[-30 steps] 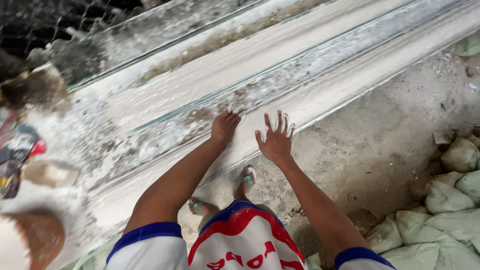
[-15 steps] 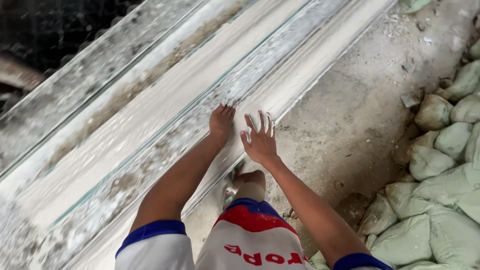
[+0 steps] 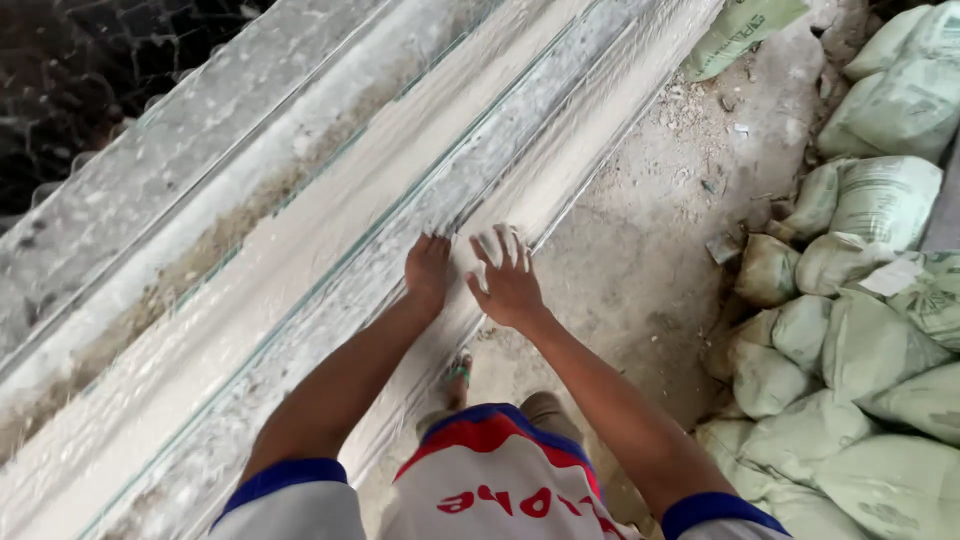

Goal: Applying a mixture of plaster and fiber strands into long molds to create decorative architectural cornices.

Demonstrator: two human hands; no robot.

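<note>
Far left: dark wire mesh (image 3: 70, 70) behind a long, dusty, white-coated mould (image 3: 300, 250), running diagonally from near left to far right. Ridged and stepped along its length, with thin greenish edges showing through the plaster.

Left hand (image 3: 428, 270) pressed flat on the near ridge of the mould, fingers together and pointing far, palm down, probably bearing weight for steadiness. Just right of it, right hand (image 3: 508, 280) spread wide, fingers whitened with powder, laid on the same ridge at its near edge. Both arms out straight from the body, leaning in over the work.

Below, a sandalled foot (image 3: 458, 372) on the gritty concrete floor (image 3: 640, 250), tucked close under the mould's edge. Right: stacked pale-green sacks (image 3: 860, 340), heaped well apart from the hands; contents not tellable.
</note>
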